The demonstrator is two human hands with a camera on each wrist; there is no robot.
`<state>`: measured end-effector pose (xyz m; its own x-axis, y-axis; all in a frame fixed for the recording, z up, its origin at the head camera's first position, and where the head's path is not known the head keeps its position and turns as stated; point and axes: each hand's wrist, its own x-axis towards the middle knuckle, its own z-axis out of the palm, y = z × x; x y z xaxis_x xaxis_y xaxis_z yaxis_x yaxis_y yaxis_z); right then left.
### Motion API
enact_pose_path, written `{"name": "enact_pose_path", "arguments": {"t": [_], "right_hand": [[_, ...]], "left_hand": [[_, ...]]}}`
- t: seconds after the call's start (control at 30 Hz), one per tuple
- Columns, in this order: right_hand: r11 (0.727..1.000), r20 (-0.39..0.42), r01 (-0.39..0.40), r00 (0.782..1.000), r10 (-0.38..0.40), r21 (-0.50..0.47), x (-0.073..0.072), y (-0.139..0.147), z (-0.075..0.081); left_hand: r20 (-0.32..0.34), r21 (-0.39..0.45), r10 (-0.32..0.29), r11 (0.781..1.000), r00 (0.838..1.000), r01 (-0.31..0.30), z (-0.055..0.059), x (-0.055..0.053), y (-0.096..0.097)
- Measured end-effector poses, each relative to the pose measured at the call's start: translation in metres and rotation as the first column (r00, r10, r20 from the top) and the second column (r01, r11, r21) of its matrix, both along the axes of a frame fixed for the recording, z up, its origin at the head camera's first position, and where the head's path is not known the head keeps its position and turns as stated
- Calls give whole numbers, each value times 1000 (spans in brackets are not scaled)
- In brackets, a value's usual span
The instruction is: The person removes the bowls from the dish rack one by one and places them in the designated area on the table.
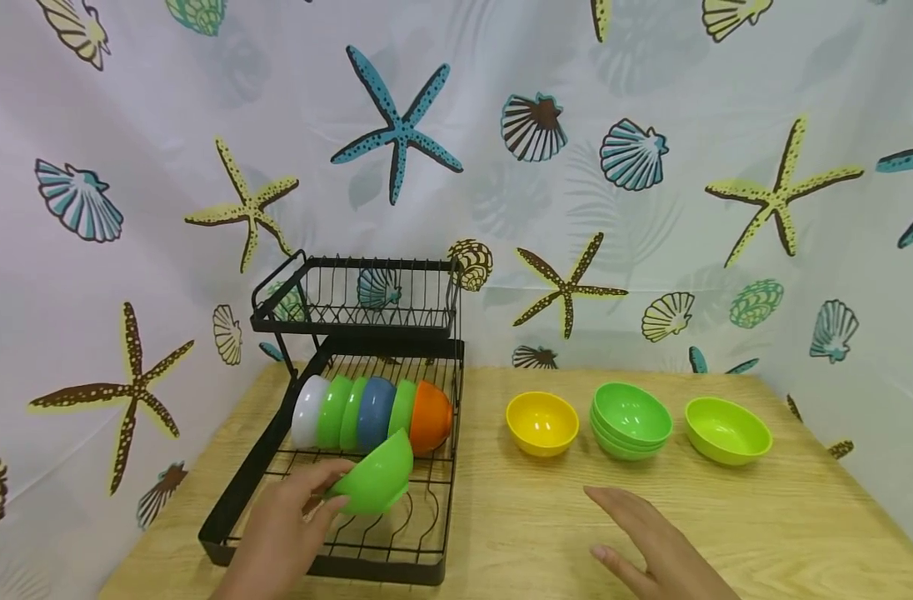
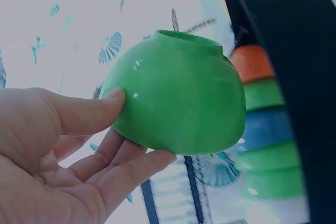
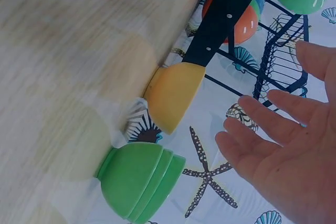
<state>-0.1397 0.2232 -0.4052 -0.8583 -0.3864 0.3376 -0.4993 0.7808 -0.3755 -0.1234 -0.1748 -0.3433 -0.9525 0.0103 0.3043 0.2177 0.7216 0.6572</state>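
Note:
My left hand [image 1: 287, 521] pinches a green bowl [image 1: 376, 479] by its rim, thumb on the outer wall and fingers at the inside. The bowl is tilted on its side above the front of the black dish rack [image 1: 329, 565]. In the left wrist view the same green bowl [image 2: 176, 95] shows its foot ring upward. Behind it in the rack stands a row of bowls on edge: a white bowl [image 1: 307, 414], several green ones, a blue bowl [image 1: 376, 412] and an orange bowl [image 1: 432, 418]. Over the table, my right hand [image 1: 655, 546] hovers with relaxed fingers, touching nothing.
On the wooden table [image 1: 531, 517], right of the rack, sit a yellow bowl [image 1: 542, 425], a stack of green bowls [image 1: 631, 421] and a lime-green bowl [image 1: 726, 431]. The rack's upper tier [image 1: 366, 300] rises at the back. A shell-patterned curtain [image 1: 471, 192] surrounds the table.

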Motion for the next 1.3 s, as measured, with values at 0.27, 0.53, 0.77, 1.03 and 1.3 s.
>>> {"name": "enact_pose_path", "arguments": {"t": [0.27,0.53,0.77,1.03,1.3], "right_hand": [[1000,-58,-23,998,22,-7,4,-7,4],[992,-216,-129,968,126,-2,7,-16,10],[969,-254,-248,937,239,-4,12,-24,16],[951,-304,-310,905,296,3,16,-29,20],[918,-305,-397,875,377,-5,18,-36,15]], "left_hand": [[-138,-109,-184,979,973,169,8,3,24],[-253,-192,-392,916,884,352,4,1,38],[-258,-213,-497,866,828,453,-3,1,50],[-326,-263,-618,786,715,560,-16,-2,60],[-336,-351,-700,714,630,606,-21,2,70]]}}
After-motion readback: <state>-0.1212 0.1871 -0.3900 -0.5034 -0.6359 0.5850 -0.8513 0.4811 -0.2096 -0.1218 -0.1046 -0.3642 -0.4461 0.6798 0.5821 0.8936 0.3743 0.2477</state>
